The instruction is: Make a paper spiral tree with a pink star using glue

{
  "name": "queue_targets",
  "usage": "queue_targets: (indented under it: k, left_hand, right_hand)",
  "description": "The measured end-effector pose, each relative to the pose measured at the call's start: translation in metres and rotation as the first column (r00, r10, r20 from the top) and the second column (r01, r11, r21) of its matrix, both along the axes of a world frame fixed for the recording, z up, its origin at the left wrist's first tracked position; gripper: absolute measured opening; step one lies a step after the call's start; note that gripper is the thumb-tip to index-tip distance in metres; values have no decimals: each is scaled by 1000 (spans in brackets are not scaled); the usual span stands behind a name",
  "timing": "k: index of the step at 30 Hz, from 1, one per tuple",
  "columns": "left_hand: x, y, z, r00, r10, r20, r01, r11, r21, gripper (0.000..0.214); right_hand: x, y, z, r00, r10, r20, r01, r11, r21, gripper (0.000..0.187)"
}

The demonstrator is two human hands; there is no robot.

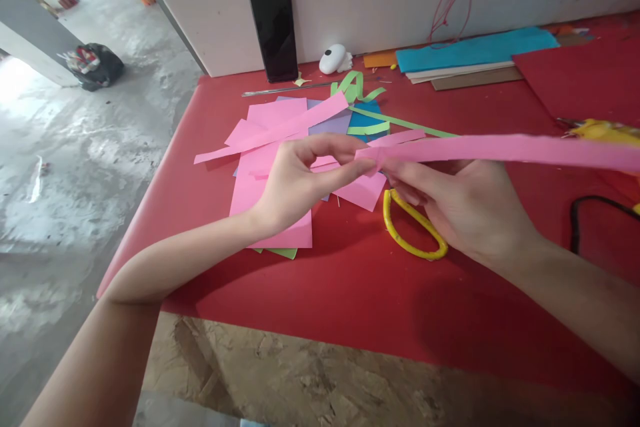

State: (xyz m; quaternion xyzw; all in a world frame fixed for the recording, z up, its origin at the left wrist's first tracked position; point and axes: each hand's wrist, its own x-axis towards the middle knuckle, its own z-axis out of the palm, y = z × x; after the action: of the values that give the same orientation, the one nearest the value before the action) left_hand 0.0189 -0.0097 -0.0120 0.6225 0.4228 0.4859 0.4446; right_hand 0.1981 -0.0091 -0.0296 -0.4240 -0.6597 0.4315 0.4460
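At the worktop's [340,307] left part, inward of the left edge, a loose pink strip [210,157] lies across pink sheets [270,230]. Judged by this layout, some strips are already separated, while broad sheets are left whole. The left hand [293,180] is above these sheets, thumb and index finger pinching the near end of the held strip [500,149]. Towards the back edge, green strips [354,88], one curled, lie beside a blue sheet [367,117]. A yellow loop handle [415,240] rests between the pile and the front edge, not in use. The right hand [470,207] pinches the held strip just beside the left fingertips. Both fingertips cover the end; whether it is folded cannot be told. The held strip is raised above the worktop and extends past the right edge of view; handling of this piece appears unfinished, and its far end cannot be checked
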Motion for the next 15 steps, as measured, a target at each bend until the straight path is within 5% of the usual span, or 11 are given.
queue_targets:
  k: [3,15]
  left_hand:
    - [-2,2,5,990,-59,-125,54,998,-45,4]
    - [-10,14,2,968,-219,-120,191,960,-206,4]
  right_hand:
    - [-1,1,10,996,-32,-77,21,990,-137,17]
    - [9,14,24,967,164,194,-155,986,-64,6]
